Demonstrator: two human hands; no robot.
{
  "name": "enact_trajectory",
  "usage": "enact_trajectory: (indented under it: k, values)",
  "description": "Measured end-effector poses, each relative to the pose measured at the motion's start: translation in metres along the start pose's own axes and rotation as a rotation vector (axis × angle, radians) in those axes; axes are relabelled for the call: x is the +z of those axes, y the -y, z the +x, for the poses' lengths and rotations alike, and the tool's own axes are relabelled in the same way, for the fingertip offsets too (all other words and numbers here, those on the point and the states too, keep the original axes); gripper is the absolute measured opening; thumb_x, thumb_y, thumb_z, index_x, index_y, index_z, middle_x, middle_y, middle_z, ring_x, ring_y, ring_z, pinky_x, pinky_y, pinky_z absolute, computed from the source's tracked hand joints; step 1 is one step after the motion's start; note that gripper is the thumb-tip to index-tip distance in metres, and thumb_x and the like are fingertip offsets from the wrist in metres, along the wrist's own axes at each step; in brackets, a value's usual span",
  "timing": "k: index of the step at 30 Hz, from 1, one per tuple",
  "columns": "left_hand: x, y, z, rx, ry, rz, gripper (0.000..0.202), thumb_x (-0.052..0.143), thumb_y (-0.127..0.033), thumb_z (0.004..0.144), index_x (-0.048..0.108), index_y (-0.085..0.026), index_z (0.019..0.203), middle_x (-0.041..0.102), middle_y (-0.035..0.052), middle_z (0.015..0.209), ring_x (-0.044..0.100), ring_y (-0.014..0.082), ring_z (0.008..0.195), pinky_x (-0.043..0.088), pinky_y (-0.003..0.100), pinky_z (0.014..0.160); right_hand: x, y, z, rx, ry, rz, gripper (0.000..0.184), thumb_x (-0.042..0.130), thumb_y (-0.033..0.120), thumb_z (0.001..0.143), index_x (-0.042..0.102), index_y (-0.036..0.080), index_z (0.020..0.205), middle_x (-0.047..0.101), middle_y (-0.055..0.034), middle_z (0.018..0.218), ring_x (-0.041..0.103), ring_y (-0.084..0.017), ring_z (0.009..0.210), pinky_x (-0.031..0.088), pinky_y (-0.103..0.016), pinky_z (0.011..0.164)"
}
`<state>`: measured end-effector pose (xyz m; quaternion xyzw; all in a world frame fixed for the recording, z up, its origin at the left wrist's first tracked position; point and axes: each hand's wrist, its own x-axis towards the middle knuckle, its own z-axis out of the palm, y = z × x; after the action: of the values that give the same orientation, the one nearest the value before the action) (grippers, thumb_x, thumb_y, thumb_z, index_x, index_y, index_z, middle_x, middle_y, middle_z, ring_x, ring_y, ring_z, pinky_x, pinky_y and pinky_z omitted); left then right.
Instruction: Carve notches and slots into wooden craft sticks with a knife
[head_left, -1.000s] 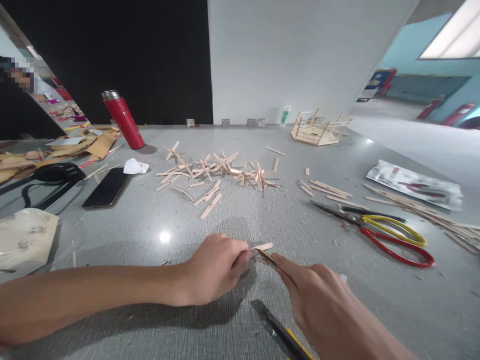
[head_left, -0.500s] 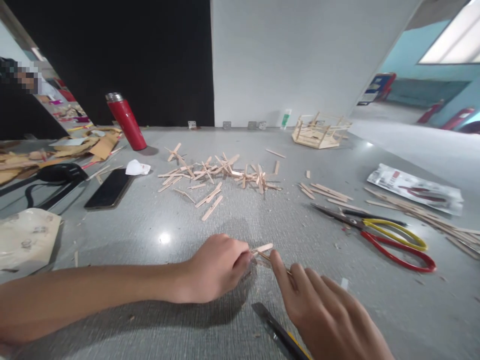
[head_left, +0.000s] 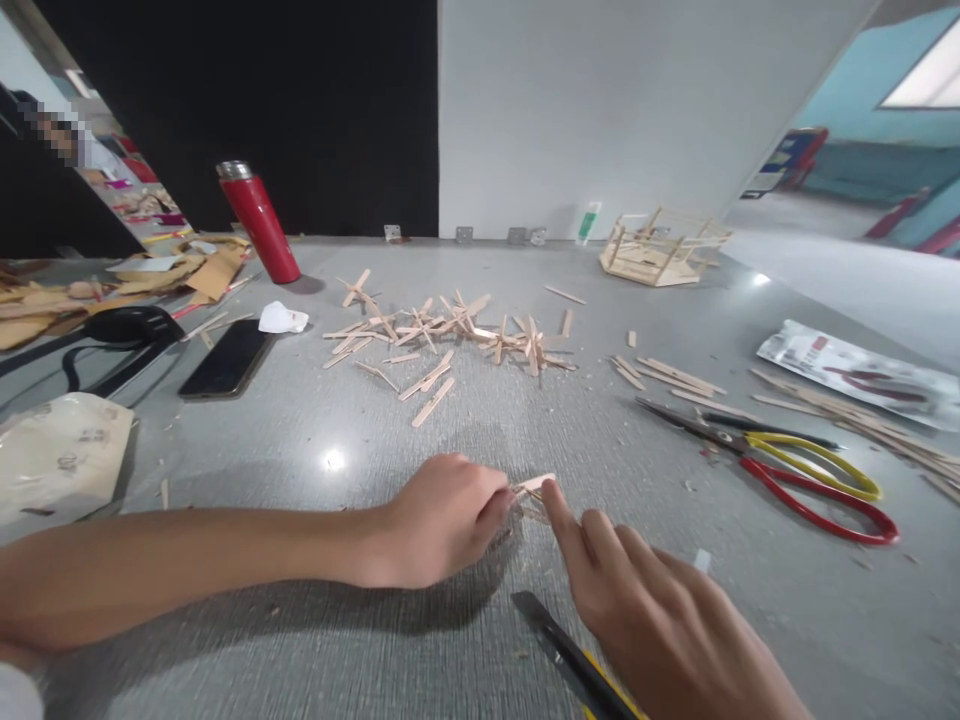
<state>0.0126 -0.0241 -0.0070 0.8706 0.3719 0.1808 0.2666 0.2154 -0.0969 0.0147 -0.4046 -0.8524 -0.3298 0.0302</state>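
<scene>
My left hand [head_left: 446, 520] is closed, pinching a small pale wooden stick [head_left: 538, 483] whose free end sticks out to the right. My right hand [head_left: 645, 600] has its index finger stretched to that end, with the other fingers curled. A thin brown stick [head_left: 529, 492] runs from beside the wooden piece toward my right fingertip; most of it is hidden under the hand. On the grey table, just left of my right hand, lies a black and yellow utility knife [head_left: 574, 655].
Loose wooden sticks [head_left: 457, 325] lie scattered mid-table. Scissors with red and yellow handles [head_left: 780, 465] and a plastic packet [head_left: 855, 370] are at right. A wooden frame model [head_left: 660, 255] stands at the back. Leftward are a red bottle [head_left: 261, 225], a phone [head_left: 229, 360] and a paper bag [head_left: 67, 455].
The view has shifted slightly. My right index fingertip has come closer to the wooden stick's free end, and my left hand keeps its pinch.
</scene>
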Motion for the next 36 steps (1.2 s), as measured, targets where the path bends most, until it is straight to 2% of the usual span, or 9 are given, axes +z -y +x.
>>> enact_trajectory:
  k: [2, 5, 9, 14, 17, 20, 24, 30, 36]
  values:
    - [0.001, 0.0, 0.0, -0.001, -0.01, 0.005, 0.047, 0.032, -0.033, 0.106, 0.043, -0.019, 0.062, 0.04, -0.0051, 0.053, 0.031, 0.0091, 0.046, 0.019, 0.027, 0.05, -0.001, 0.004, 0.001, 0.011, 0.016, -0.049, 0.059, 0.043, -0.011, 0.071, 0.064, -0.002, 0.125, 0.06, -0.0023, 0.064, 0.06, -0.017, 0.049, 0.047, -0.03, 0.042]
    - [0.003, 0.001, -0.001, 0.001, -0.025, 0.012, 0.044, 0.034, -0.029, 0.105, 0.043, -0.019, 0.063, 0.039, -0.0061, 0.053, 0.029, 0.0086, 0.045, 0.019, 0.026, 0.049, 0.003, 0.008, -0.002, 0.054, 0.019, 0.038, 0.061, 0.045, -0.01, 0.067, 0.063, -0.002, 0.125, 0.06, -0.0022, 0.064, 0.059, -0.017, 0.043, 0.046, -0.03, 0.04]
    - [0.002, -0.001, -0.003, 0.009, -0.033, 0.013, 0.04, 0.037, -0.024, 0.102, 0.041, -0.019, 0.063, 0.036, -0.0072, 0.052, 0.027, 0.0082, 0.045, 0.02, 0.025, 0.049, 0.015, 0.006, -0.009, 0.083, 0.06, 0.238, 0.068, 0.042, -0.007, 0.067, 0.056, 0.0, 0.133, 0.062, -0.0027, 0.066, 0.059, -0.018, 0.044, 0.045, -0.03, 0.04]
    - [0.003, -0.003, -0.003, 0.004, -0.042, 0.018, 0.04, 0.038, -0.023, 0.103, 0.041, -0.018, 0.062, 0.033, -0.0079, 0.05, 0.026, 0.0077, 0.044, 0.02, 0.025, 0.049, 0.022, -0.002, -0.006, 0.301, 0.267, 0.661, 0.061, 0.036, -0.001, 0.081, 0.059, 0.014, 0.135, 0.065, -0.0014, 0.065, 0.053, -0.012, 0.044, 0.039, -0.025, 0.044]
    - [0.004, -0.003, -0.003, -0.008, -0.046, 0.032, 0.039, 0.039, -0.023, 0.102, 0.044, -0.018, 0.064, 0.032, -0.0079, 0.05, 0.026, 0.0082, 0.043, 0.019, 0.026, 0.05, 0.018, -0.008, 0.001, 0.381, 0.337, 0.821, 0.05, 0.035, 0.007, 0.089, 0.066, 0.019, 0.126, 0.064, -0.0017, 0.062, 0.05, -0.013, 0.046, 0.039, -0.026, 0.048]
    - [0.006, -0.003, -0.003, -0.019, -0.05, 0.049, 0.037, 0.04, -0.024, 0.102, 0.048, -0.018, 0.066, 0.035, -0.0069, 0.051, 0.029, 0.009, 0.045, 0.018, 0.026, 0.051, 0.015, -0.014, 0.007, 0.414, 0.355, 0.972, 0.04, 0.037, 0.016, 0.095, 0.071, 0.024, 0.115, 0.068, -0.0025, 0.071, 0.053, -0.014, 0.056, 0.044, -0.029, 0.058]
    - [0.008, -0.004, -0.003, -0.018, -0.052, 0.065, 0.036, 0.039, -0.024, 0.102, 0.05, -0.018, 0.068, 0.036, -0.0061, 0.053, 0.03, 0.0097, 0.046, 0.018, 0.027, 0.052, 0.015, -0.018, 0.012, 0.462, 0.395, 1.106, 0.036, 0.037, 0.026, 0.1, 0.073, 0.024, 0.097, 0.067, -0.0019, 0.074, 0.052, -0.016, 0.067, 0.044, -0.031, 0.069]
    - [0.008, -0.004, -0.003, -0.018, -0.044, 0.082, 0.036, 0.038, -0.025, 0.103, 0.053, -0.018, 0.071, 0.034, -0.0063, 0.054, 0.029, 0.0105, 0.047, 0.019, 0.027, 0.052, 0.015, -0.023, 0.013, 0.533, 0.464, 1.271, 0.033, 0.041, 0.028, 0.097, 0.055, 0.021, 0.068, 0.045, 0.0035, 0.063, 0.032, -0.013, 0.062, 0.03, -0.026, 0.057]
    - [0.008, -0.003, -0.006, -0.016, -0.044, 0.079, 0.038, 0.035, -0.029, 0.106, 0.054, -0.019, 0.074, 0.041, -0.0054, 0.055, 0.033, 0.0109, 0.047, 0.02, 0.027, 0.052, 0.008, -0.025, 0.015, 0.591, 0.542, 1.353, 0.04, 0.04, 0.032, 0.099, 0.044, 0.021, 0.06, 0.039, 0.0053, 0.052, 0.034, -0.01, 0.051, 0.028, -0.025, 0.051]
